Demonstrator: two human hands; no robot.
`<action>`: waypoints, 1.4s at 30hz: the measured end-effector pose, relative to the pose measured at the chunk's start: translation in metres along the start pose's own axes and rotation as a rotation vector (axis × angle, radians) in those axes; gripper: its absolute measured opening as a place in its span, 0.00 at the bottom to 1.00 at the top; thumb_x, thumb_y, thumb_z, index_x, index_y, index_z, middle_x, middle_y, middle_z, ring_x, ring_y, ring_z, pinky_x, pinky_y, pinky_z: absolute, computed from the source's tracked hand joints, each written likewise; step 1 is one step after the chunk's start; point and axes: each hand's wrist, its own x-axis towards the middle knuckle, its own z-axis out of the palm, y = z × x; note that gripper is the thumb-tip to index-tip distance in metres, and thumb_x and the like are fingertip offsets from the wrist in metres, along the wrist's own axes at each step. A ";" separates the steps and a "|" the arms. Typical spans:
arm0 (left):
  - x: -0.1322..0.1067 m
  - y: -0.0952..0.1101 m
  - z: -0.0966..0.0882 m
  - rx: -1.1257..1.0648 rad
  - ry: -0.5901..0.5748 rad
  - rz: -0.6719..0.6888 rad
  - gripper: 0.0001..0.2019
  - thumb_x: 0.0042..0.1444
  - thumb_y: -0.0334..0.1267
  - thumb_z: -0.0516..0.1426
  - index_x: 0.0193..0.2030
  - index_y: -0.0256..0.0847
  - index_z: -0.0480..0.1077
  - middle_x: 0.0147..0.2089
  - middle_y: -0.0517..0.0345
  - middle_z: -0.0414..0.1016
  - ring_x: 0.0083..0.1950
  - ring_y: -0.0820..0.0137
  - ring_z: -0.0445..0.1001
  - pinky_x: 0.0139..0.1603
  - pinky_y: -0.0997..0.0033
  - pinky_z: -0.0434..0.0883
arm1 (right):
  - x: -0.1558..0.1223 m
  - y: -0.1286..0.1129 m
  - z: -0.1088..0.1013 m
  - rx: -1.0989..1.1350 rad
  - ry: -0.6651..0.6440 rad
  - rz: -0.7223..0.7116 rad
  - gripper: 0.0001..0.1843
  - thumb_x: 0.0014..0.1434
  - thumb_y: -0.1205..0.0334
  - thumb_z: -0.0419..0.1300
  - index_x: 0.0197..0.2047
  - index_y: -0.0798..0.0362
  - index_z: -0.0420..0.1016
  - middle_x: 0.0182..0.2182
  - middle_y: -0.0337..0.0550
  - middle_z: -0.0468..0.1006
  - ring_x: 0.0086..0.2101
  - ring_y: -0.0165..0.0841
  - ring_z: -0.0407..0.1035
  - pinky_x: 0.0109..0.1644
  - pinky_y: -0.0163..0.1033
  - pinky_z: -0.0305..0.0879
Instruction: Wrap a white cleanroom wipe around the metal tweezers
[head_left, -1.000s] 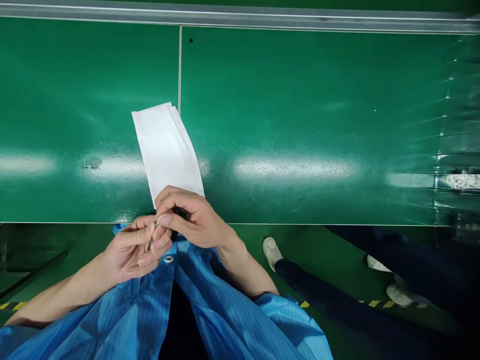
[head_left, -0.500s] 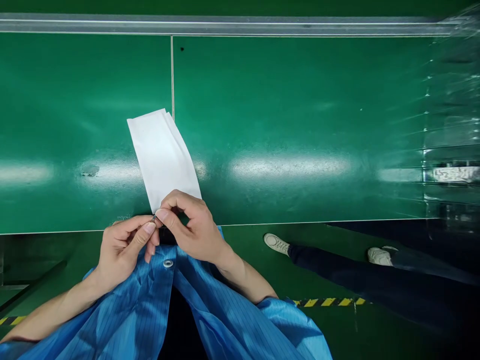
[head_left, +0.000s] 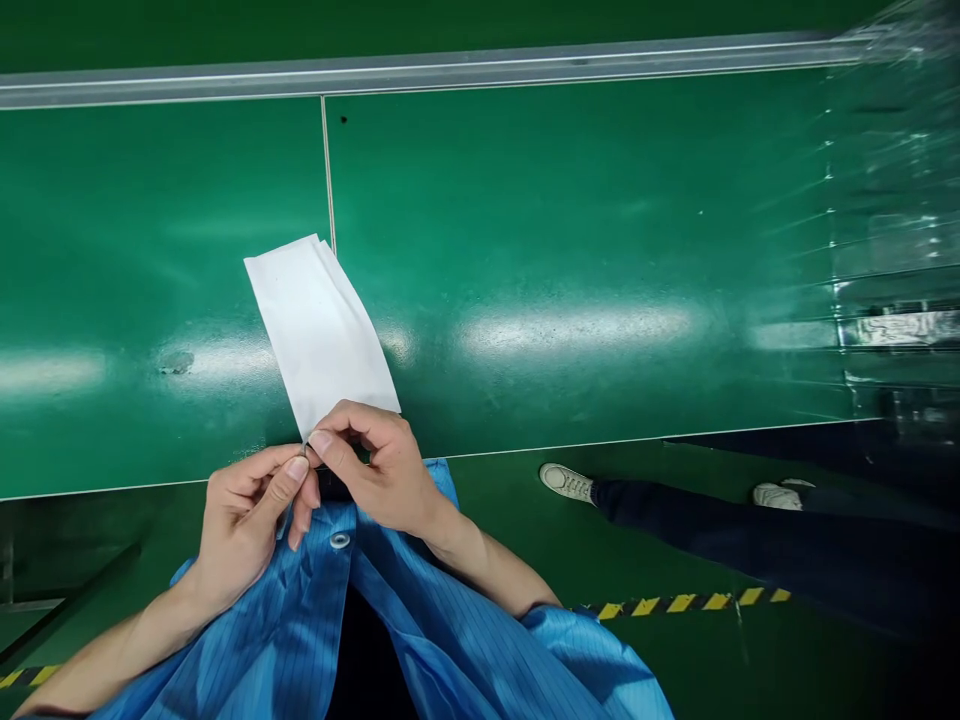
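My left hand point(head_left: 251, 510) and my right hand point(head_left: 375, 470) meet at the near edge of the green table point(head_left: 562, 250). Thumbs and forefingers of both pinch a tiny object between them, too small to name. Just beyond the fingertips a white folded sheet point(head_left: 319, 330) lies flat on the table, its near end under my right hand's fingers. Below the hands is my blue striped coat point(head_left: 420, 620) with a metal snap point(head_left: 340, 541).
A seam point(head_left: 328, 170) runs across the table, with a metal rail point(head_left: 450, 68) along its far edge. Another person's legs and white shoes point(head_left: 566, 483) stand on the green floor at right, near yellow-black tape point(head_left: 675, 603). Clear plastic film point(head_left: 892, 230) glints at far right.
Both hands have shifted slightly away from my body toward the table edge, still pinched together. The view has tilted, and the other person's feet have moved.
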 end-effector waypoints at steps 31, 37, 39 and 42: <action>0.012 0.011 0.004 -0.107 0.091 0.034 0.06 0.58 0.37 0.58 0.38 0.38 0.73 0.25 0.59 0.73 0.18 0.80 0.65 0.21 0.81 0.66 | -0.007 0.022 -0.015 -0.433 0.310 -0.398 0.05 0.58 0.74 0.55 0.34 0.56 0.68 0.23 0.35 0.67 0.24 0.24 0.61 0.28 0.31 0.60; 0.014 0.017 -0.011 -0.087 0.191 0.060 0.07 0.55 0.39 0.60 0.38 0.38 0.72 0.26 0.58 0.74 0.20 0.78 0.67 0.22 0.79 0.66 | -0.009 0.030 -0.016 -0.776 0.396 -0.624 0.06 0.56 0.74 0.58 0.37 0.56 0.69 0.26 0.40 0.71 0.26 0.27 0.63 0.28 0.35 0.61; 0.016 0.019 -0.019 -0.084 0.232 0.075 0.07 0.54 0.38 0.60 0.37 0.38 0.71 0.26 0.57 0.74 0.21 0.77 0.68 0.23 0.78 0.67 | -0.009 0.033 -0.013 -0.898 0.346 -0.670 0.06 0.56 0.74 0.58 0.37 0.56 0.70 0.29 0.43 0.74 0.29 0.30 0.66 0.32 0.38 0.64; 0.021 0.020 -0.027 -0.094 0.272 0.053 0.08 0.53 0.39 0.61 0.36 0.37 0.71 0.27 0.56 0.75 0.22 0.76 0.69 0.24 0.78 0.69 | -0.008 0.037 -0.008 -1.006 0.192 -0.681 0.06 0.58 0.71 0.57 0.40 0.59 0.71 0.38 0.48 0.76 0.42 0.36 0.69 0.48 0.45 0.67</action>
